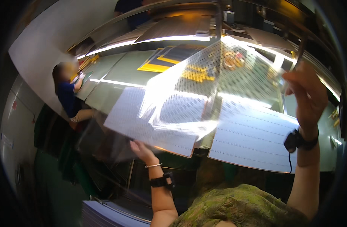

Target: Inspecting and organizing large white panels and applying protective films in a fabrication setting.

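A large clear plastic sheet point(203, 81) with rows of small dark marks billows above the workbench, smeared by motion. Its upper right corner reaches my raised right hand point(308, 96), whose fingers are pinched on it. Lower on the left, my left hand point(144, 153) is palm up with fingers stretched, by the sheet's blurred lower left part; whether it touches the film is unclear. Beneath the sheet lie two pale panels with dotted lines: a left panel point(124, 109), partly covered by the film, and a right panel point(253, 140). Both lie along the bench's near edge.
Across the green-topped bench point(116, 73) lie dark, yellow-edged boards point(169, 56) and yellow pieces point(198, 73). A co-worker point(67, 90) sits at the far left end. A metal post point(219, 22) and shelf stand at the back. Another stack of panels point(105, 215) is at the lower left.
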The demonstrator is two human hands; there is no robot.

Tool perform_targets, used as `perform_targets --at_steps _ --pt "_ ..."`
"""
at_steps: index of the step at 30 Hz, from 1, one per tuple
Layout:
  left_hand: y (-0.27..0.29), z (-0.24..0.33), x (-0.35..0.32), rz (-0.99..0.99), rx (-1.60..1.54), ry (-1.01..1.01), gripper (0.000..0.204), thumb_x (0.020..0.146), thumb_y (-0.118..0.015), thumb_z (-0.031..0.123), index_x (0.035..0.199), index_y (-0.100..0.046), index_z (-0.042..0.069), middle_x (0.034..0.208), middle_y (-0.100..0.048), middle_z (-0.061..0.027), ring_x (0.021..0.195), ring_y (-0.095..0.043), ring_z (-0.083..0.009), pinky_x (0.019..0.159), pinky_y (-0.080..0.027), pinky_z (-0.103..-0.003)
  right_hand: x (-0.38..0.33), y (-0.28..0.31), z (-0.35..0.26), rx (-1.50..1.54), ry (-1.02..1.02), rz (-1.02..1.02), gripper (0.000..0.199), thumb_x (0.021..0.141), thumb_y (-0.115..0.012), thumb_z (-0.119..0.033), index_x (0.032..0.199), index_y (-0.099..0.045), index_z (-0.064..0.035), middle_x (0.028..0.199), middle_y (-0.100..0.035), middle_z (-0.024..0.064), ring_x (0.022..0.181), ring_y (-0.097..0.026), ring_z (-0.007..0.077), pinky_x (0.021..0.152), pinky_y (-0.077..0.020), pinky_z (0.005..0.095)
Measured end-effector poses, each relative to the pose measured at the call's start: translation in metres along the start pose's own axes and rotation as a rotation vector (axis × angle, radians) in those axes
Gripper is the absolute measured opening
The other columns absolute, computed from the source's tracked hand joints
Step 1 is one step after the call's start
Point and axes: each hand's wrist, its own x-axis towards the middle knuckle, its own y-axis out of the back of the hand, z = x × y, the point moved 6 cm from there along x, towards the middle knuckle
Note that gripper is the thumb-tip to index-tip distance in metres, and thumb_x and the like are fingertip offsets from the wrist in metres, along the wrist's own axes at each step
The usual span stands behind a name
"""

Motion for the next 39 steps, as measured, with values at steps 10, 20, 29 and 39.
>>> perform_targets --at_steps 10,20,29,39 --pt "-0.111 0.042 -0.059 -0.9 -0.954 1.175 0.091 0.075 -0.033 0.076 0.139 -0.026 0.011 0.144 -0.018 -0.0221 0.13 -0.016 -0.0474 0.097 -0.023 -0.067 -0.27 0.124 0.096 0.308 -1.047 0.072 0.019 0.086 -0.05 -0.011 0.093 -0.06 0.0035 0.087 -0.065 0.0153 0.062 -0.061 0.0148 0.049 -0.0453 0.0226" --pt "-0.173 0.011 -0.123 -1.425 0.206 0.666 0.056 0.09 -0.05 0.038 0.132 -0.032 0.006 0.121 -0.048 -0.0219 0.095 -0.06 -0.0341 0.071 -0.053 -0.04 -0.473 0.155 0.096 0.417 -1.678 0.3 0.013 0.084 -0.056 -0.006 0.091 -0.055 0.005 0.072 -0.063 0.0144 0.057 -0.062 0.0162 0.051 -0.0502 0.0235" --pt "-0.286 0.055 -0.19 -1.304 0.27 0.015 0.019 0.09 -0.053 0.017 0.099 -0.059 0.002 0.084 -0.065 -0.0086 0.058 -0.061 -0.0129 0.05 -0.045 -0.019 -0.518 0.218 0.118 -0.037 -1.603 0.516 0.005 0.081 -0.058 -0.002 0.08 -0.054 0.0018 0.07 -0.059 0.0083 0.06 -0.06 0.0133 0.053 -0.0496 0.023" --pt "-0.311 0.055 -0.189 -1.33 0.293 -0.033 0.021 0.091 -0.052 0.02 0.106 -0.059 0.006 0.087 -0.064 -0.0059 0.063 -0.061 -0.0109 0.052 -0.044 -0.018 -0.526 0.225 0.127 -0.343 -1.53 0.35 0.013 0.073 -0.067 -0.009 0.074 -0.057 -0.0008 0.074 -0.053 0.0054 0.069 -0.051 0.0137 0.065 -0.0435 0.0273"
